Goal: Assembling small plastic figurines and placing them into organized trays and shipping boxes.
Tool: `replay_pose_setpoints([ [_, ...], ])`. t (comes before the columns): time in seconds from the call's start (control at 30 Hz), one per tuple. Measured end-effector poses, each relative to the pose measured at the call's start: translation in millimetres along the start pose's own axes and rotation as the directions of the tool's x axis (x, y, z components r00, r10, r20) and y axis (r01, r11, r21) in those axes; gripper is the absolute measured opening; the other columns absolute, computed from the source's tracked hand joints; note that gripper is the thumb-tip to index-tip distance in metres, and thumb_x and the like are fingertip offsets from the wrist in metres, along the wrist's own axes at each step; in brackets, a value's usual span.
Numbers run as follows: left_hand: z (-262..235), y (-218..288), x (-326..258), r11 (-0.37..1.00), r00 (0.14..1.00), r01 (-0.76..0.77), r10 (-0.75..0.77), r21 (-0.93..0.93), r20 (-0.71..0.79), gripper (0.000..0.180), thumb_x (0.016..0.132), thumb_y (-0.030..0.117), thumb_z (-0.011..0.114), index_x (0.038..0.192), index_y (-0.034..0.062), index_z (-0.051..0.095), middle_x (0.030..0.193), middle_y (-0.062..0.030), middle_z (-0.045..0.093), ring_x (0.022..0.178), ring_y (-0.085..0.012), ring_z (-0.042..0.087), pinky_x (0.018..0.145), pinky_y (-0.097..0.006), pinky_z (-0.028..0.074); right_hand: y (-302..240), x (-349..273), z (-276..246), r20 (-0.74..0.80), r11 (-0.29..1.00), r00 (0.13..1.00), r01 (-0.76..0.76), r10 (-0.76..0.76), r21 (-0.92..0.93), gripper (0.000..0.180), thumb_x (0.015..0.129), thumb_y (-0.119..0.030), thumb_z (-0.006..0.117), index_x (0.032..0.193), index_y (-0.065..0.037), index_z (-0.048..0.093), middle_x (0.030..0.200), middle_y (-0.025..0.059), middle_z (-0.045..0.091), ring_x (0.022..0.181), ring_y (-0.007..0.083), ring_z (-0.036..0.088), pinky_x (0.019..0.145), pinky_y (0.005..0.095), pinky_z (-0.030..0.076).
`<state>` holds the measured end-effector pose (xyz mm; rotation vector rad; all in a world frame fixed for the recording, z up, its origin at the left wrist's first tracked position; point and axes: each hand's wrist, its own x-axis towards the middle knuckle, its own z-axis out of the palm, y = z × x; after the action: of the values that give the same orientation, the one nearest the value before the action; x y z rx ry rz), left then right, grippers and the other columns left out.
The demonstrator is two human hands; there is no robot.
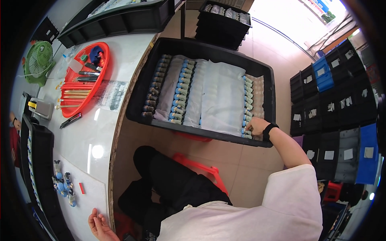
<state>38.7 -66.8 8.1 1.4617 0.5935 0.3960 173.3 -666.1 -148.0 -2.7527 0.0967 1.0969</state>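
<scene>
A black plastic crate [169,124] holds rows of small blue-and-white figurines [181,90], partly covered by pale wrapping sheets [223,96]. My right hand [257,126] reaches into its near right corner, fingers closed on a figurine at the end of the rightmost row [248,96]. The fingers and hand partly hide that figurine. By the table's near edge, my left hand [100,227] is open with loosely bent fingers and nothing in it. Several loose figurines [63,186] lie on a white sheet [90,178] beyond it, beside a small red strip [82,188].
A red tray [105,60] of brushes and pens sits on the white table [76,140], near a green fan [38,62]. Black crates stand at the table's left [42,140] and far end [116,26]. Stacked bins [325,108] line the right; a red stool [201,166] is below.
</scene>
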Motion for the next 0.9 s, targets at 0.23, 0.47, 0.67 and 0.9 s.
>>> replay_pose_setpoints([
  [0.23,1,1,0,0.999,1.0,-0.008,0.009,-0.04,0.03,0.016,0.087,0.005,0.047,0.1,-0.0028,0.051,0.101,-0.0146,0.057,0.082,-0.0179,0.053,0.076,-0.029,0.045,6,3,17,-0.34,0.962,0.906,0.198,-0.252,-0.186,0.019,0.059,-0.005,0.061,0.074,-0.015,0.069,0.107,0.0158,0.051,0.087,0.0324,0.054,0.079,0.0358,0.045],
  [0.47,4,2,-1,0.998,1.0,-0.016,0.017,-0.057,0.015,0.016,0.088,0.006,0.047,0.1,-0.0033,0.052,0.1,-0.0148,0.057,0.082,-0.018,0.053,0.075,-0.029,0.045,13,32,-6,-0.26,0.955,0.96,-0.023,0.103,0.295,0.046,0.064,-0.006,0.056,0.109,-0.002,0.052,0.084,0.0205,0.058,0.083,0.0353,0.056,0.078,0.037,0.045],
  [0.67,6,2,0,0.999,1.0,0.001,-0.001,-0.032,-0.004,0.016,0.087,0.007,0.048,0.1,-0.0029,0.052,0.1,-0.0147,0.057,0.081,-0.0185,0.054,0.075,-0.029,0.046,30,66,4,-0.375,0.964,0.91,-0.085,0.178,0.252,0.06,0.067,-0.007,0.052,0.124,0.002,0.036,0.094,0.0242,0.057,0.092,0.0334,0.055,0.082,0.0372,0.043],
  [0.9,4,2,0,0.998,1.0,0.002,-0.002,-0.055,-0.015,0.015,0.087,0.007,0.048,0.099,-0.0024,0.052,0.1,-0.0152,0.058,0.082,-0.0184,0.055,0.076,-0.029,0.046,14,64,-26,-0.476,0.964,0.842,-0.18,0.253,0.195,0.027,0.064,-0.003,0.056,0.09,-0.008,0.06,0.124,0.0157,0.037,0.114,0.0338,0.038,0.092,0.0401,0.038],
])
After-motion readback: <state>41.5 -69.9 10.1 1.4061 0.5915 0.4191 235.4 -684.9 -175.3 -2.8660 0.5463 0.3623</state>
